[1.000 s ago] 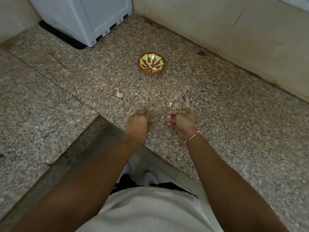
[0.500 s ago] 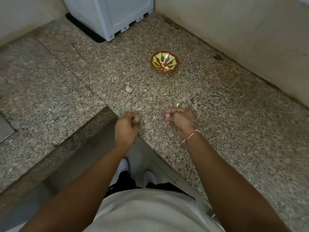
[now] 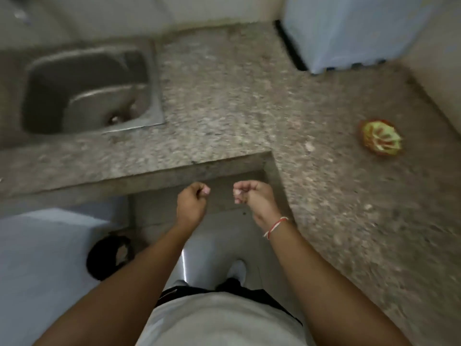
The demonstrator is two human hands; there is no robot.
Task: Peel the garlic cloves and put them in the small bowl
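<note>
Blurrily, both fists are hovering over the speckled granite counter's (image 3: 224,101) inner corner: left hand (image 3: 190,204) and right hand (image 3: 252,198) are curling tight, contents unclear. Far right, the small red-and-green patterned bowl (image 3: 380,141) is sitting on the counter.

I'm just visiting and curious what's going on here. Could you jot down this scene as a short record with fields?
place: speckled stone counter, L-shaped
sink: steel sink set in the counter, far left
bowl: small green and red bowl on the counter, far right
scrap: pale bit on the counter left of the bowl, too blurred to name
left hand: left hand curled, in front of the counter edge, contents unclear
right hand: right hand curled, apart from the left, something pale at the fingertips
wrist: red and white thread on the right wrist
</note>
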